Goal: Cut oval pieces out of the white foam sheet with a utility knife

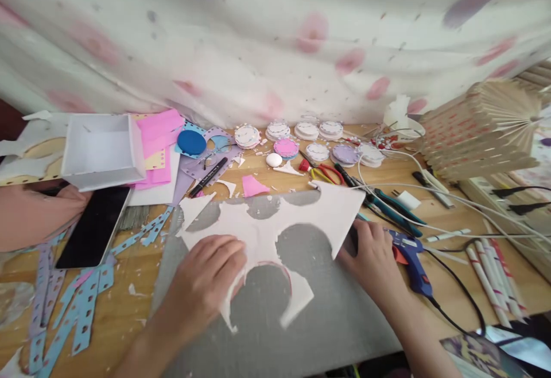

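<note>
A white sheet with round cut-outs [258, 229], perhaps foam, lies across a grey board [327, 320]. My left hand [210, 275] has its fingers curled over the sheet's left part, gripping it beside the lower cut-out. At the sheet's right corner, my right hand [370, 252] is closed around something dark, mostly hidden by the fingers. Just right of that hand lies a blue hot glue gun [411, 257]. A loose white triangular scrap [196, 211] rests at the board's upper left.
Behind the board stand several layered discs [306, 131], a black marker [209, 177] and pliers [398, 211]. White cables [451, 194] cross the right side. To the left are a white box [103, 151], a phone [92, 229] and punched blue strips [88, 309].
</note>
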`<state>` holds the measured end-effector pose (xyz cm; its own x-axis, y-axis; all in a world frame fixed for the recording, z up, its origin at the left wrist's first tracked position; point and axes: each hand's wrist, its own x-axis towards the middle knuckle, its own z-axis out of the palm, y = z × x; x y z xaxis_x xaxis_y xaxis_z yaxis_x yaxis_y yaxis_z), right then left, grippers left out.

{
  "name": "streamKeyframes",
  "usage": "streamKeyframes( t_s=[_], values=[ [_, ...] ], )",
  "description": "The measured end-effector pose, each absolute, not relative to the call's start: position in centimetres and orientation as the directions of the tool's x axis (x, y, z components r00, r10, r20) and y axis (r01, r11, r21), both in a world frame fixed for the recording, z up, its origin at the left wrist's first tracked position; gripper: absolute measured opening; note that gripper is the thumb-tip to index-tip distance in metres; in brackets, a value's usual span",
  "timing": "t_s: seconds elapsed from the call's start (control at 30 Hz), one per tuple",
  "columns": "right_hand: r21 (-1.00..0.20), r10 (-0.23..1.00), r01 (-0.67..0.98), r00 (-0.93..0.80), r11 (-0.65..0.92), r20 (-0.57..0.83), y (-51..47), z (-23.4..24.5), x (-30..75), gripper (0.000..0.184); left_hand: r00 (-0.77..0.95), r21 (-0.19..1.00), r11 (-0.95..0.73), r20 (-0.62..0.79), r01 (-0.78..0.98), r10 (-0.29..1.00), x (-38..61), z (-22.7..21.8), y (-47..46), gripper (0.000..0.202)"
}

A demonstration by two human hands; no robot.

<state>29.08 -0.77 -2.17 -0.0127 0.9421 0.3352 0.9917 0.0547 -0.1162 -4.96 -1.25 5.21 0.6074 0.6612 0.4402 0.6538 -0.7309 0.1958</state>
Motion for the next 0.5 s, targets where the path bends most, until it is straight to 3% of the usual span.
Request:
streamKeyframes(
  t_s=[0.07,0.2,0.37,0.5],
  values=[
    [-0.118,0.954,0.992,0.004,0.033,0.298,-1.1,-2.5,29.5,0.034,0.649,0.253,-0.715,0.301,0.652,0.699,-4.9,3.3,-1.5,0.025],
    [-0.216,0.957,0.976,0.066,-0.003,0.283,-1.4,-2.6,30.0,0.042,0.715,0.347,-0.681,0.044,0.645,0.698,-6.8,1.4,-2.3,0.075],
    [-0.423,0.95,0.906,0.129,0.003,0.283,-2.3,-1.4,29.6,0.041,0.597,0.334,-0.576,0.05,0.746,0.801,-7.3,0.4,-2.5,0.062],
    [-0.649,0.922,0.757,0.305,-0.082,0.239,-4.4,1.4,29.8,0.045,0.538,0.247,-0.526,0.019,0.814,0.843,-6.4,-0.1,-1.7,0.082]
  ],
)
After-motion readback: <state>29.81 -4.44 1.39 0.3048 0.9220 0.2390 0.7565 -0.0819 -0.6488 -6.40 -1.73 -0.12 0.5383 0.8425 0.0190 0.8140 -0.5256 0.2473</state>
